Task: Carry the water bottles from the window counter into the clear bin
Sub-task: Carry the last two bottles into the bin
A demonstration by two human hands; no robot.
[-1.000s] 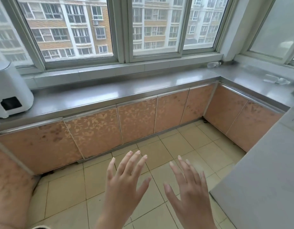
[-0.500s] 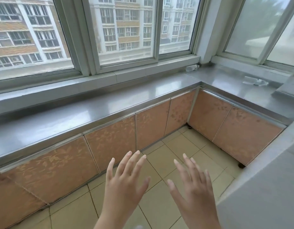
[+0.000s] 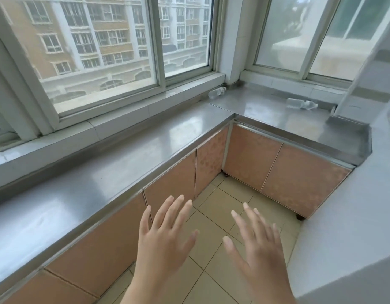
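the steel bench runs in an l under the windows, one long run on the left and a short return across the far right, w/ the inner corner ahead and right. tiled floor fills the angle between them and gives open walking room straight to that corner; a pale slab closes in the right side, so the lane narrows toward the far end.

both bottles lie on their sides, far ahead and up-right of the hands, well out of reach. bottle 1 sits at the back of the corner, against the sill, long axis slanting up to the right. bottle 2 lies on the short return further right, apart from bottle 1, long axis roughly along the back edge, cap end looks to point right. neither is near the front lip.

left hand and right hand hover low over the floor, fingers spread, holding nothing, touching nothing. right hand is on the side nearer bottle 2; bottle 1 is abt straight ahead, roughly even for either hand.

clear bin not in view, so can't tell which way the carry goes.
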